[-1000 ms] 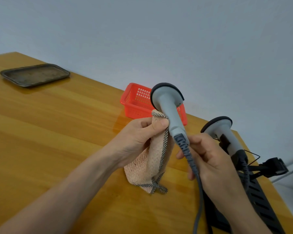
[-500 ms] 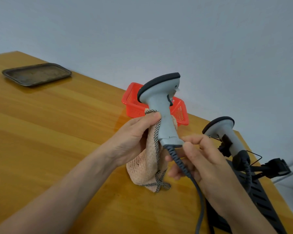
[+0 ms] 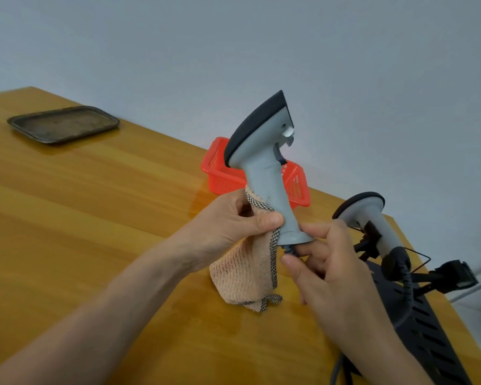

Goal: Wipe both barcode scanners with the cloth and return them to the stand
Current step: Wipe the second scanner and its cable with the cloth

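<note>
A grey barcode scanner (image 3: 264,168) with a black top stands upright in the air over the wooden table (image 3: 81,207). My left hand (image 3: 233,220) grips a peach cloth (image 3: 245,270) with a checked hem and presses it against the scanner's handle. My right hand (image 3: 328,262) pinches the scanner's base where the cable comes out. A second grey scanner (image 3: 372,220) sits in the black stand (image 3: 428,323) at the right; a second black holder arm (image 3: 453,276) beside it carries nothing.
A red plastic basket (image 3: 222,173) stands behind the held scanner near the table's far edge. A dark metal tray (image 3: 64,123) lies at the far left. The table's right edge runs close beside the stand. A grey wall is behind.
The held scanner has turned, so its head now points right and sits higher. My left hand with the cloth has slid down the handle. My right hand moved from the cable up to the base.
</note>
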